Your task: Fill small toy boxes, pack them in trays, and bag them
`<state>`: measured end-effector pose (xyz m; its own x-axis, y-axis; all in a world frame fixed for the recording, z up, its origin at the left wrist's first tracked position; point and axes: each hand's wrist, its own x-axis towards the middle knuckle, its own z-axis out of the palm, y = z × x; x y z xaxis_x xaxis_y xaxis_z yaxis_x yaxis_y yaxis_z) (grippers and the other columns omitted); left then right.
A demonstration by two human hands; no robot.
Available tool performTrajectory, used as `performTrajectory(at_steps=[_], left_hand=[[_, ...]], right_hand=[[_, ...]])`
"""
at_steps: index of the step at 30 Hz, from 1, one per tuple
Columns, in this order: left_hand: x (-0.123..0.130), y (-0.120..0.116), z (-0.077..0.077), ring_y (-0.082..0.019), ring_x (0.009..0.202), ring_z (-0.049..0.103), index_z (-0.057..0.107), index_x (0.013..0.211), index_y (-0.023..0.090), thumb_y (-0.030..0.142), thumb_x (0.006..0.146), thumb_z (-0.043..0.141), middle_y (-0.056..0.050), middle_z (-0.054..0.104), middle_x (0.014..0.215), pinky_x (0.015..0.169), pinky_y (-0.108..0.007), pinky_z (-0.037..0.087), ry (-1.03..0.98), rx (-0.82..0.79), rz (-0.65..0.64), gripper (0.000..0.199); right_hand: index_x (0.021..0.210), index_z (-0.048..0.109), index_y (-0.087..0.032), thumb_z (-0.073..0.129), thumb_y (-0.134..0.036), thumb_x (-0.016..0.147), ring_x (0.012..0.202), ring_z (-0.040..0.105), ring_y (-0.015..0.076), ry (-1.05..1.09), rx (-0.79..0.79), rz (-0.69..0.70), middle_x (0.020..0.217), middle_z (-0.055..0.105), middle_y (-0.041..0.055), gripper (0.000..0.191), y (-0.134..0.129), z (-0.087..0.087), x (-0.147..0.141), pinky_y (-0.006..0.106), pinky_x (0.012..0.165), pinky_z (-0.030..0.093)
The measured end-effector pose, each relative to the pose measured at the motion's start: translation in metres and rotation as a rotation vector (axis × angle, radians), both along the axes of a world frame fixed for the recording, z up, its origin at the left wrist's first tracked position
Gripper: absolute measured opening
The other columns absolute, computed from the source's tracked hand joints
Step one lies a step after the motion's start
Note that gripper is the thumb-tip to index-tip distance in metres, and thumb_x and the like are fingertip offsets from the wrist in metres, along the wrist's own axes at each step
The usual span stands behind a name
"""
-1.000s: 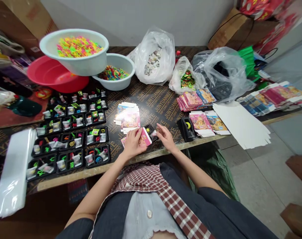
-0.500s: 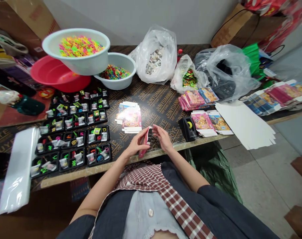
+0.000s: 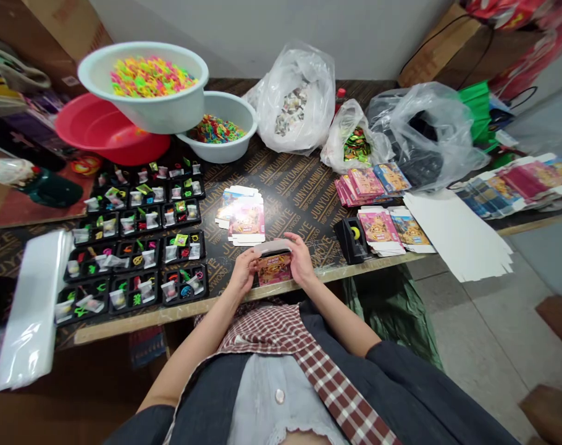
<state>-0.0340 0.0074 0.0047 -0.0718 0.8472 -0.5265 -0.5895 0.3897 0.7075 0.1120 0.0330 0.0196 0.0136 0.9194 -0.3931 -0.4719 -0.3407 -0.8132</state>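
A small pink printed carton point(image 3: 275, 269) stands upright at the table's front edge, its pale top flap point(image 3: 270, 246) raised and the picture side facing me. My left hand point(image 3: 244, 270) grips its left side. On its right side my right hand point(image 3: 300, 259) is closed, with fingers along the flap's corner. Something dark shows in the narrow opening under the flap. Just beyond lie flat pink cartons point(image 3: 246, 219) and blue ones, partly overlapping.
Black compartment trays point(image 3: 183, 284) with small toys and wrapped pieces fill the left. Basins point(image 3: 142, 117) of colourful bits and plastic bags point(image 3: 297, 111) line the back. To the right are a black tape dispenser point(image 3: 350, 241), stacked cartons point(image 3: 378, 230) and white sheets point(image 3: 457, 235).
The carton has turned from edge-on to face me, and its flap now stands up. My right hand, earlier apart with spread fingers, has closed on the carton's right side.
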Motion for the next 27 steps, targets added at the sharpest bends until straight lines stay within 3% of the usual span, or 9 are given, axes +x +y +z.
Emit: performTrajectory(at_steps=[3,7,11,13,16,20,24,27], left_hand=[[-0.001,0.005,0.002,-0.008,0.055,0.057,0.066,0.082,0.019,0.022,0.048,0.077,0.004,0.068,0.069,0.05,-0.017,0.038,0.057,0.041,0.025,0.036],[-0.002,0.007,0.003,-0.013,0.066,0.062,0.063,0.082,0.021,0.021,0.052,0.075,0.003,0.068,0.071,0.064,-0.023,0.047,0.214,0.255,0.05,0.032],[-0.012,0.002,0.008,-0.021,0.085,0.067,0.066,0.064,0.02,0.03,0.065,0.071,-0.005,0.073,0.083,0.082,-0.035,0.05,0.494,0.53,-0.089,0.011],[-0.019,0.0,0.013,-0.022,0.085,0.067,0.067,0.06,0.021,0.032,0.068,0.071,-0.006,0.074,0.085,0.082,-0.036,0.05,0.621,0.602,-0.184,0.015],[-0.025,0.001,0.021,-0.02,0.076,0.066,0.068,0.06,0.021,0.032,0.068,0.074,-0.005,0.074,0.078,0.076,-0.033,0.05,0.767,0.607,-0.282,0.015],[-0.029,0.01,0.027,-0.016,0.065,0.062,0.072,0.073,0.02,0.028,0.061,0.079,-0.001,0.071,0.07,0.065,-0.028,0.049,0.802,0.519,-0.352,0.016],[-0.03,0.019,0.028,-0.016,0.057,0.06,0.072,0.063,0.017,0.034,0.06,0.081,-0.003,0.069,0.061,0.057,-0.027,0.045,0.706,0.406,-0.416,0.02],[-0.029,0.018,0.027,-0.016,0.054,0.059,0.072,0.06,0.017,0.034,0.062,0.08,-0.004,0.069,0.059,0.054,-0.027,0.044,0.702,0.424,-0.404,0.019]], right_hand=[[0.096,0.063,-0.026,0.071,-0.033,0.062,0.077,0.066,0.0202,0.058,-0.035,0.017,0.077,0.072,-0.0032,0.036,-0.003,-0.001,0.005,0.03,0.072,0.051],[0.09,0.068,-0.026,0.072,-0.021,0.055,0.076,0.066,0.0204,-0.006,0.027,0.041,0.075,0.073,-0.0041,0.036,-0.004,-0.008,0.004,0.032,0.077,0.052],[0.06,0.061,-0.022,0.065,-0.023,0.058,0.083,0.068,0.0244,-0.029,0.09,0.08,0.079,0.076,0.0019,0.004,-0.001,-0.013,0.004,0.04,0.087,0.051],[0.057,0.062,-0.022,0.063,-0.03,0.064,0.09,0.068,0.0277,-0.04,0.135,0.13,0.087,0.077,0.0057,0.011,-0.002,-0.013,0.009,0.044,0.09,0.05],[0.06,0.07,-0.023,0.066,-0.042,0.069,0.098,0.066,0.0294,-0.177,0.245,0.196,0.097,0.076,0.0077,0.022,-0.002,-0.009,0.018,0.046,0.093,0.048],[0.065,0.075,-0.027,0.08,-0.041,0.063,0.083,0.065,0.0236,-0.51,0.397,0.242,0.081,0.074,0.0032,0.016,0.003,0.001,0.027,0.04,0.086,0.05],[0.065,0.076,-0.024,0.083,-0.046,0.062,0.066,0.061,0.0191,-0.5,0.351,0.315,0.067,0.07,0.0016,0.024,0.012,0.007,0.031,0.035,0.07,0.049],[0.061,0.074,-0.023,0.084,-0.046,0.062,0.061,0.059,0.0174,-0.484,0.353,0.339,0.063,0.068,0.001,0.026,0.015,0.009,0.032,0.034,0.065,0.048]])
